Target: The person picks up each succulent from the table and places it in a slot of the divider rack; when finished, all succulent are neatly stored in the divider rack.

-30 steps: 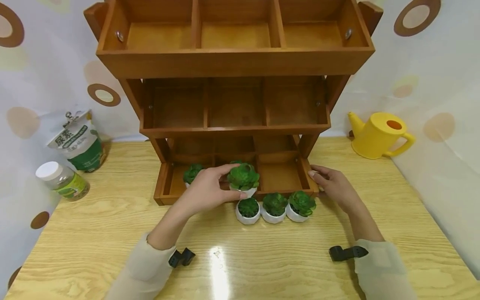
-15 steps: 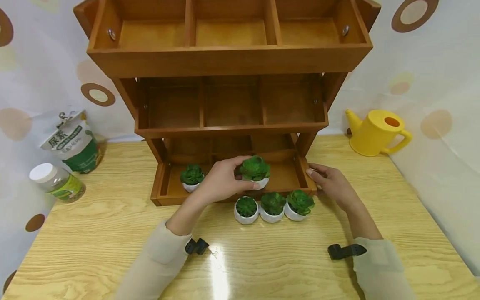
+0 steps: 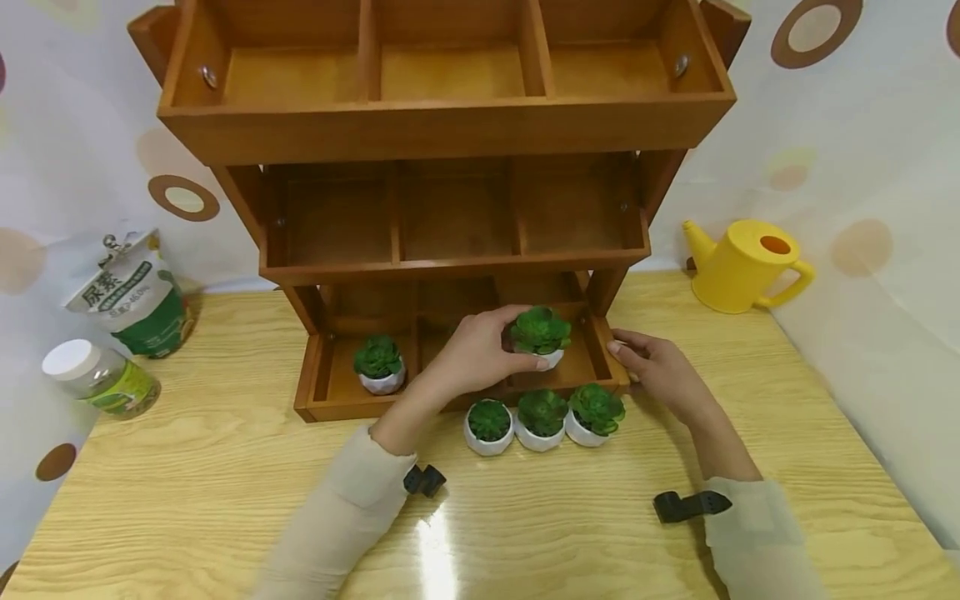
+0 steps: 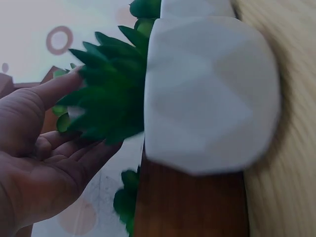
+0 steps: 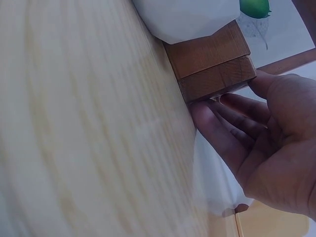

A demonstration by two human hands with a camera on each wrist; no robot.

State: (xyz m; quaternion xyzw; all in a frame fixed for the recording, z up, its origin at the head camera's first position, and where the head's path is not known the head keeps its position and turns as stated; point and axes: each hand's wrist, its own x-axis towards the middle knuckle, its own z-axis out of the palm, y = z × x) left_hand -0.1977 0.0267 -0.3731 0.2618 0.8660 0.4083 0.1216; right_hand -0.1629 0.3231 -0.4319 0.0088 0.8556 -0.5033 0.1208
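My left hand (image 3: 483,350) grips a potted succulent (image 3: 542,332) by its white pot, above the right compartment of the bottom tier of a wooden plant stand (image 3: 446,125). In the left wrist view the held plant is mostly hidden. My right hand (image 3: 663,375) holds the right end of that bottom tier, thumb at its upper edge and fingers at its outer side. A leafy succulent (image 3: 378,362) sits in the left compartment. Along the tier's front, a spiky succulent (image 3: 488,423), a dark succulent (image 3: 542,417) and a broad-leaved succulent (image 3: 596,412) stand in white pots.
On the right stands a yellow watering can (image 3: 742,267). A clipped green-and-white pouch (image 3: 138,300) and a white-lidded jar (image 3: 101,379) are at the left. The stand's upper tiers overhang the bottom one. The wooden table (image 3: 540,525) stretches out in front.
My left hand has carried the succulent rightward, from the middle of the bottom tier to over its right compartment. My right hand keeps its place on the stand. The view has shifted slightly.
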